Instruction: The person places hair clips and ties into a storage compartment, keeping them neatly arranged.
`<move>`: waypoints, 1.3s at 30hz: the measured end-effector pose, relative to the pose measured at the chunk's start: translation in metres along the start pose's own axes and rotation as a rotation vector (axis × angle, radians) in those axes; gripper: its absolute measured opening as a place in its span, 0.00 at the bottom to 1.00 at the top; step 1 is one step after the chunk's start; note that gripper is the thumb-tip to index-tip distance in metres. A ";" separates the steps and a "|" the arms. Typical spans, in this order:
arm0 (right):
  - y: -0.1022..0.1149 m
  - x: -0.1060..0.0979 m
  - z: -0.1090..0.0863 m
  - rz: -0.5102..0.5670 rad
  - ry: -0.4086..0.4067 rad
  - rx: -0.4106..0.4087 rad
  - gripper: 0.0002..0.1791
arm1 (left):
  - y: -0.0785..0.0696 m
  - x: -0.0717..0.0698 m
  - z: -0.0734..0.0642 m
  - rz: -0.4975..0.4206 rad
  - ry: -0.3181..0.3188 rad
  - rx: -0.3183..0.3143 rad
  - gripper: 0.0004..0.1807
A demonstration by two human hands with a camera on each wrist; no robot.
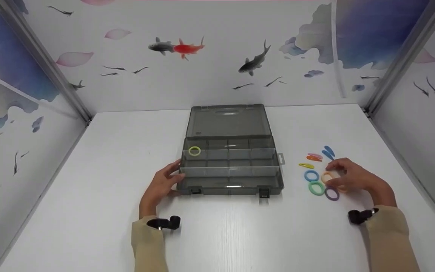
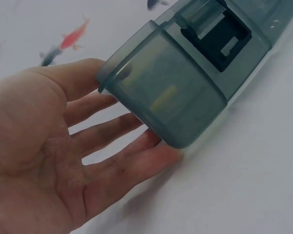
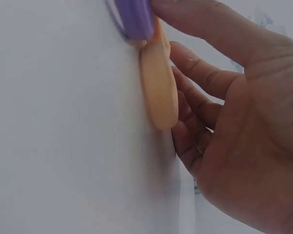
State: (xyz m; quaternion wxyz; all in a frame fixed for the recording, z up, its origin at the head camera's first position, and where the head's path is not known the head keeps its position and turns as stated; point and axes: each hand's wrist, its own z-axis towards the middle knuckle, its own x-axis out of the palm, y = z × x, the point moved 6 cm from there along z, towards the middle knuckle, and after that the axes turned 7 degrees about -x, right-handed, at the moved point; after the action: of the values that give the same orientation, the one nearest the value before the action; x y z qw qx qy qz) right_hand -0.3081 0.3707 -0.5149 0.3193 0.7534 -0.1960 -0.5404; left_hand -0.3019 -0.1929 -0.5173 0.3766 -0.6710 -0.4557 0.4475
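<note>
An orange ring [image 1: 323, 176] sits between the right hand's [image 1: 353, 178] thumb and forefinger; whether it is gripped, one cannot tell. Picking it up seems in hand, calling for a sure pinch. Near that hand: a second orange ring [image 3: 159, 87], one blue ring [image 1: 306, 175], one green ring [image 1: 310, 188], one purple ring [image 1: 332, 199], five clips [image 1: 306, 166]. The left hand [image 1: 161, 184] grips one box [image 1: 225, 191] containing one yellow ring [image 1: 189, 151].

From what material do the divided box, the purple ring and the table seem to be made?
Divided box: likely glossy plastic; it glints, and its walls are see-through.
Purple ring: smooth, slight sheen; perhaps fabric or rubber, but blur leaves it open.
Table: perhaps coated board, satin white; its reflection is soft and streaky.
</note>
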 end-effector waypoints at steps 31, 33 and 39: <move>0.007 -0.008 0.004 -0.059 -0.044 0.024 0.33 | 0.000 -0.001 -0.001 -0.030 -0.005 0.005 0.33; 0.009 -0.008 0.003 -0.052 -0.045 0.026 0.35 | 0.000 -0.001 -0.001 -0.031 -0.009 -0.001 0.33; 0.019 -0.009 -0.002 -0.015 -0.064 -0.002 0.36 | 0.001 0.000 -0.001 -0.030 -0.002 -0.009 0.34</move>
State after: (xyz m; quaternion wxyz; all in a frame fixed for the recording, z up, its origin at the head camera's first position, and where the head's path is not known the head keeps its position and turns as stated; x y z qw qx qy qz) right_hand -0.3083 0.3630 -0.4951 0.3094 0.7369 -0.1999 -0.5668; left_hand -0.3010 -0.1934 -0.5182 0.3800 -0.6653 -0.4680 0.4404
